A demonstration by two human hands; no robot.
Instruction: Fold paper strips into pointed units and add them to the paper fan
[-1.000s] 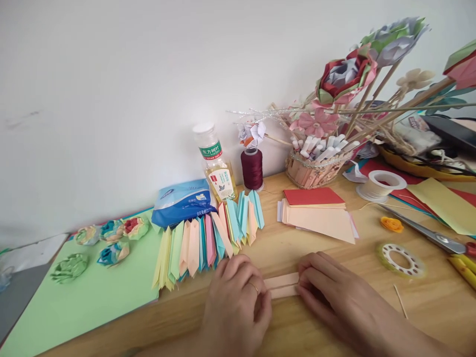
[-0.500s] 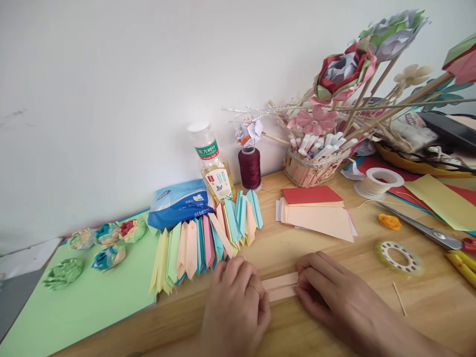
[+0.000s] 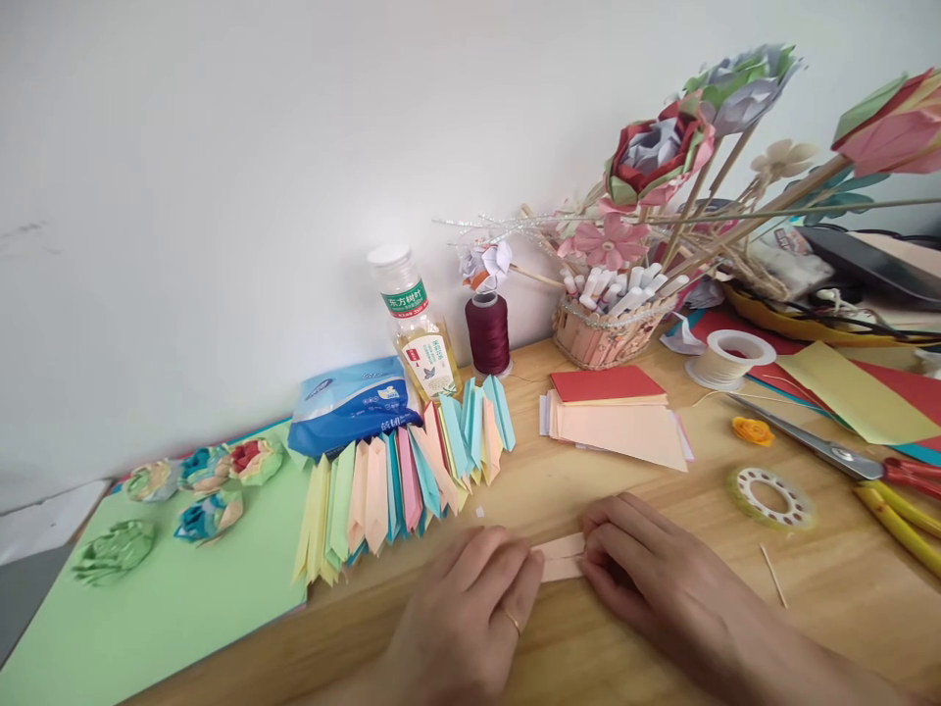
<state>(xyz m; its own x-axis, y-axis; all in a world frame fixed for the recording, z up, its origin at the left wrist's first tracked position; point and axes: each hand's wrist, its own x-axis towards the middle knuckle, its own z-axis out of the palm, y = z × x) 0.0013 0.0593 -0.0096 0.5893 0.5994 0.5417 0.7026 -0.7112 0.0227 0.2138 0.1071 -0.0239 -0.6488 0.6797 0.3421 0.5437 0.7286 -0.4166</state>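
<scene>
A narrow folded strip of peach paper (image 3: pixel 562 561) lies low over the wooden table, stretched between my two hands, with a lengthwise fold line showing. My left hand (image 3: pixel 474 608), with a ring on one finger, is closed over the strip's left end. At its right end, my right hand (image 3: pixel 647 569) pinches the paper with bent fingers; the fingertips are partly hidden. Just left of my hands stands a row of folded paper pieces (image 3: pixel 376 490) in yellow, green, peach, pink and blue. Behind my right hand lies a stack of peach paper with a red sheet (image 3: pixel 607 385) on top.
Green sheets (image 3: pixel 198 618) at left carry several paper flowers (image 3: pixel 114 551). Along the wall are a blue tissue pack (image 3: pixel 353 402), a bottle (image 3: pixel 422 343), maroon thread (image 3: pixel 488 335) and a basket (image 3: pixel 610 331). Scissors (image 3: pixel 838 453), tape (image 3: pixel 771 497) and a toothpick (image 3: pixel 773 577) are at right.
My left hand has shifted slightly right along the strip, with its fingers flatter, and the visible stretch between my hands is shorter. The view has turned slightly.
</scene>
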